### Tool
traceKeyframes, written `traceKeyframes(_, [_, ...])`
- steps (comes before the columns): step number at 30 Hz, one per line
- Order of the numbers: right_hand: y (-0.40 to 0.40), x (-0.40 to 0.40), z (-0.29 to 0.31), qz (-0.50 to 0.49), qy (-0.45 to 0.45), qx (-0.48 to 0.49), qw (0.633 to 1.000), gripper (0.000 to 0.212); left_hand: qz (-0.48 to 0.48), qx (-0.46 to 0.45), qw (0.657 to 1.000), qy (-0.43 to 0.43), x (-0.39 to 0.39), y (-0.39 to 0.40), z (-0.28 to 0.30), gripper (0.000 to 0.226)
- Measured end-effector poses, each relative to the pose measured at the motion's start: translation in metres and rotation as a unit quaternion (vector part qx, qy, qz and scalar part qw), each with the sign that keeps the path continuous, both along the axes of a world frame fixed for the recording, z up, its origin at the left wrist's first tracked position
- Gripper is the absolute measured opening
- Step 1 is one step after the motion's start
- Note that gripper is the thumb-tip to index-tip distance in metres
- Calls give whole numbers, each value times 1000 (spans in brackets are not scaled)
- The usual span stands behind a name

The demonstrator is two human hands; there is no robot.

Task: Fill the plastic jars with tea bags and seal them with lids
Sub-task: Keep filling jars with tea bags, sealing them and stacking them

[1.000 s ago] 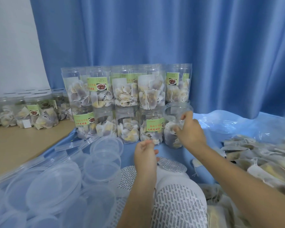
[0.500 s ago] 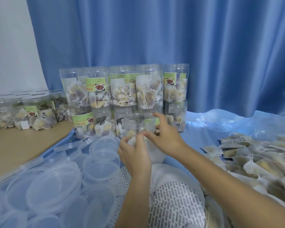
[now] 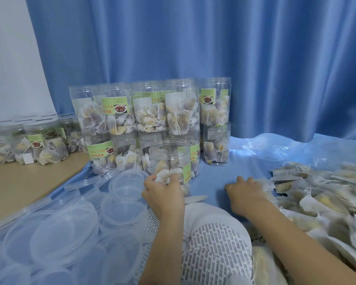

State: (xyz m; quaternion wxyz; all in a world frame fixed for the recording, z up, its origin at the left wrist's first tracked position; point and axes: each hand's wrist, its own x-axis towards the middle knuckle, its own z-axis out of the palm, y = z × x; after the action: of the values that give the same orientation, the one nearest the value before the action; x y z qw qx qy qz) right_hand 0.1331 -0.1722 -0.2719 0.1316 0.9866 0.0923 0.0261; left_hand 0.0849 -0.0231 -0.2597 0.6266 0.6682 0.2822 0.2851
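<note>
Right now the open jar [image 3: 170,159] stands on the blue sheet [image 3: 240,161] in front of the stacked filled jars [image 3: 144,112]. Left hand [image 3: 162,192] pinches a few tea bags [image 3: 164,175] at its base; right hand [image 3: 245,192] lies with fingers spread on the loose heap [image 3: 317,194]. Bags look light, soft, easily crushed, best gathered loosely. Thin slick jar likely tips, so grip its wall.

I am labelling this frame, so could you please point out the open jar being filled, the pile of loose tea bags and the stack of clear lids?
open jar [image 3: 170,155], head view, clear front wall.
pile of loose tea bags [image 3: 317,194], head view, middle of the heap.
stack of clear lids [image 3: 64,229], head view, top of a large lid.
</note>
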Motion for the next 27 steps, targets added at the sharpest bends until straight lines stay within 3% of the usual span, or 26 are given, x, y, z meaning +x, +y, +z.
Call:
traceKeyframes(4, [-2, 0, 0, 5, -18, 58, 998, 33, 1, -24, 1000, -4, 1, 1, 0, 49])
traceKeyframes(6, [4, -3, 4, 47, -64, 202, 976, 35, 7, -48, 999, -13, 1, 3, 1, 45])
traceKeyframes(8, [14, -10, 14, 103, -87, 437, 889, 34, 20, -64, 998, -15, 1, 7, 0, 41])
traceKeyframes(10, [25, -17, 33, 153, -100, 636, 750, 31, 28, -83, 996, -14, 2, 11, -2, 40])
traceKeyframes(12, [35, -18, 53, 190, -108, 736, 640, 29, 22, -103, 994, -8, 3, 13, -3, 42])
traceKeyframes(14, [49, -12, 72, 199, -146, 755, 607, 28, 4, -107, 994, 8, 4, 11, -2, 46])
traceKeyframes(16, [66, -4, 87, 198, -195, 719, 637, 29, -4, -108, 994, 13, 4, 11, 0, 47])
traceKeyframes(17, [74, 0, 92, 203, -197, 677, 679, 27, -5, -114, 993, 10, 3, 11, 0, 47])
traceKeyframes(18, [79, 3, 93, 209, -169, 616, 741, 22, -5, -121, 993, 6, 2, 12, 1, 46])
traceKeyframes(19, [83, 4, 93, 212, -111, 539, 808, 30, -5, -128, 992, 1, 1, 12, 1, 44])
traceKeyframes(20, [83, 5, 90, 215, -46, 470, 855, 47, -4, -133, 991, -5, 1, 12, 0, 43])
traceKeyframes(21, [81, 4, 86, 218, -1, 438, 872, 60, -5, -135, 991, -8, 1, 13, 0, 41])
traceKeyframes(23, [72, -3, 76, 232, -25, 467, 853, 59, -10, -133, 991, -3, 1, 13, 0, 41])
traceKeyframes(25, [59, -11, 63, 230, -97, 522, 815, 37, -24, -125, 992, 11, 4, 14, 0, 46])
traceKeyframes(27, [49, -17, 49, 214, -84, 548, 804, 16, -33, -98, 994, 27, 4, 14, 1, 48])
